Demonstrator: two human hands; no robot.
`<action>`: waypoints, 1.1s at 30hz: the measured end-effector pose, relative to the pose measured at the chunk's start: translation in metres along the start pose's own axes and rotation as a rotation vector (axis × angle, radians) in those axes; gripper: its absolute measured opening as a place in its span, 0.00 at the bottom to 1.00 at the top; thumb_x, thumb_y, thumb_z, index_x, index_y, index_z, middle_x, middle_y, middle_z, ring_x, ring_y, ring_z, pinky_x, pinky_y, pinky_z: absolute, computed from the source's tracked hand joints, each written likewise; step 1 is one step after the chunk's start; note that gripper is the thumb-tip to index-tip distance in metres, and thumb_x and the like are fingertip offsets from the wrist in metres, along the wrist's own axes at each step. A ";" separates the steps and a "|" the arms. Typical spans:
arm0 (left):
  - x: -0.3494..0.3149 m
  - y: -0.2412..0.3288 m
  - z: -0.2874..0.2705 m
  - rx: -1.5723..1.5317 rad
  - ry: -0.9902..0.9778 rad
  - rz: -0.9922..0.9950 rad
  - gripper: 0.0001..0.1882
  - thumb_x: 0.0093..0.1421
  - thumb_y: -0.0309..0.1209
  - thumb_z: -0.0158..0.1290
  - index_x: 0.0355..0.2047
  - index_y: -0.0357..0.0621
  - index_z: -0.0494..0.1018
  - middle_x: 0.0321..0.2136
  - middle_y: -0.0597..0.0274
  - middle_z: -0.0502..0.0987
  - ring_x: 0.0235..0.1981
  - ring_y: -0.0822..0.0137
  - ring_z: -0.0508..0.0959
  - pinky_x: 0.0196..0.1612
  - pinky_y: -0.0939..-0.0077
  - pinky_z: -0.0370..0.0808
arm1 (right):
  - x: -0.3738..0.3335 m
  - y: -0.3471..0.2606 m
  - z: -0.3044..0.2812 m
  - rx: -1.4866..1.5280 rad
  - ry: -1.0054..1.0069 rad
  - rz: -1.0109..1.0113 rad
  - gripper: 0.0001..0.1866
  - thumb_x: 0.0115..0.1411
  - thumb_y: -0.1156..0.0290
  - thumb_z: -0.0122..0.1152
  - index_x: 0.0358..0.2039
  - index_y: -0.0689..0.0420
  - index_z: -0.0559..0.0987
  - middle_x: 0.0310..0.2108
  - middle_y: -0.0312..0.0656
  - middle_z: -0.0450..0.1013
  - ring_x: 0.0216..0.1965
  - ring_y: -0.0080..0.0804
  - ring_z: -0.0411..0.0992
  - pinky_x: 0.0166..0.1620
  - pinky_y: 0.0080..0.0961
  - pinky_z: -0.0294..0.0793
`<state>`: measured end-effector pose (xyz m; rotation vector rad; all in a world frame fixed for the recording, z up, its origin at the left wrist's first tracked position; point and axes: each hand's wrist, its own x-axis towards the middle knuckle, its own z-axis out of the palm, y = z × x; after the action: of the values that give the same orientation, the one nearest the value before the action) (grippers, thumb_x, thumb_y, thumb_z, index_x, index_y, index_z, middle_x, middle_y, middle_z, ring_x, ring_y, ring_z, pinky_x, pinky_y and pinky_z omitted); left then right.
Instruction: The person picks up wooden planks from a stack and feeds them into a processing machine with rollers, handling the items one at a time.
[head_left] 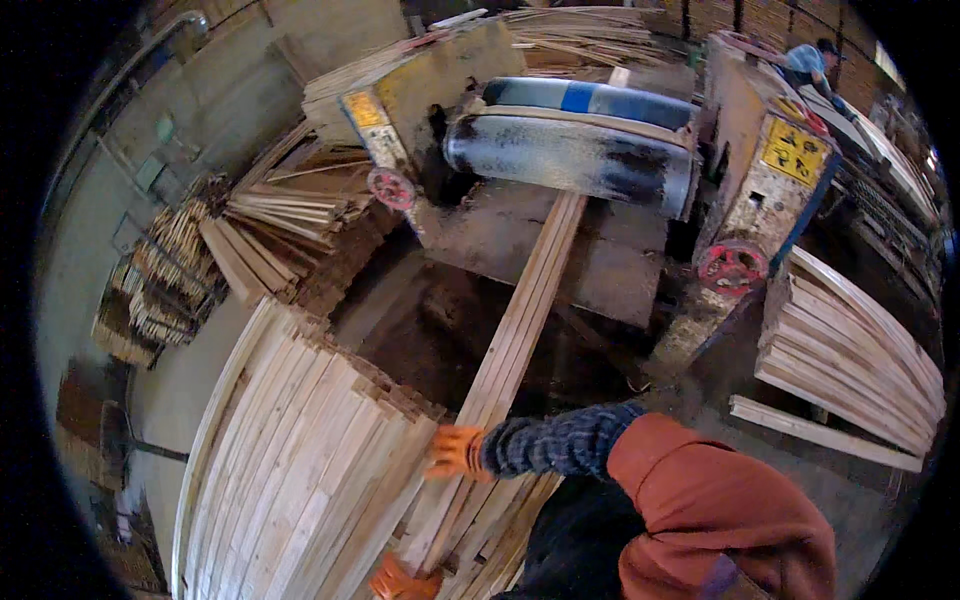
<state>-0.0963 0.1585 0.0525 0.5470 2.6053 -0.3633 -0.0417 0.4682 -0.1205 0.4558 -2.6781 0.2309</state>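
Long narrow wooden strips (517, 318) lie side by side and run from the lower edge up under the roller of a machine (575, 155). My right hand (458, 452), in an orange glove, reaches across these strips from the right, its fingers closed over their left edge. Lower down, my left hand (403, 580), also gloved in orange, holds the strips near their close end; the frame's edge cuts part of it off. Just left of both hands is a large stack of pale wooden strips (285, 455). More strips lie underneath, partly hidden by my right arm.
Red handwheels (732, 268) stick out from the machine's side posts. At the right lies another stack of strips (845, 350), with a loose strip (825, 433) beside it. Bundled wood (165, 270) stands by the left wall. A person (808, 65) bends over at the far right.
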 end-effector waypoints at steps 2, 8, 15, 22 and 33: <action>0.024 -0.038 0.067 0.013 0.321 0.226 0.58 0.46 0.73 0.57 0.67 0.45 0.63 0.60 0.44 0.70 0.62 0.46 0.67 0.65 0.48 0.61 | 0.009 -0.014 0.003 0.035 -0.032 -0.027 0.51 0.41 0.65 0.67 0.70 0.38 0.60 0.54 0.47 0.72 0.59 0.49 0.68 0.69 0.53 0.55; 0.066 -0.131 0.147 0.051 0.441 0.513 0.55 0.46 0.71 0.59 0.68 0.51 0.63 0.56 0.48 0.75 0.48 0.45 0.79 0.49 0.48 0.77 | -0.007 0.021 -0.078 -0.042 -0.419 0.145 0.55 0.40 0.58 0.71 0.71 0.35 0.57 0.57 0.43 0.71 0.60 0.46 0.68 0.71 0.53 0.50; 0.095 -0.055 0.137 -0.313 0.575 0.744 0.36 0.53 0.55 0.63 0.59 0.52 0.74 0.51 0.53 0.80 0.42 0.50 0.82 0.39 0.54 0.80 | -0.042 0.093 -0.117 -0.085 -0.568 0.279 0.39 0.52 0.65 0.61 0.67 0.35 0.64 0.55 0.45 0.73 0.56 0.46 0.71 0.71 0.50 0.51; 0.071 0.094 0.060 -0.982 -0.109 0.508 0.29 0.64 0.34 0.49 0.66 0.43 0.63 0.64 0.49 0.66 0.66 0.49 0.62 0.63 0.56 0.69 | -0.078 0.132 -0.130 -0.194 -0.524 0.436 0.39 0.53 0.65 0.62 0.67 0.48 0.63 0.61 0.48 0.68 0.66 0.51 0.63 0.73 0.50 0.49; 0.120 0.273 -0.007 -0.533 0.437 0.934 0.45 0.47 0.39 0.67 0.64 0.42 0.61 0.57 0.43 0.72 0.58 0.44 0.72 0.61 0.51 0.69 | -0.077 0.118 -0.118 -0.318 -0.354 0.620 0.38 0.56 0.62 0.59 0.68 0.47 0.63 0.70 0.46 0.57 0.73 0.54 0.50 0.74 0.54 0.43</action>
<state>-0.0787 0.4406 -0.0423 1.6337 2.3099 0.7925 0.0269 0.6261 -0.0574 -0.4843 -3.0509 -0.1189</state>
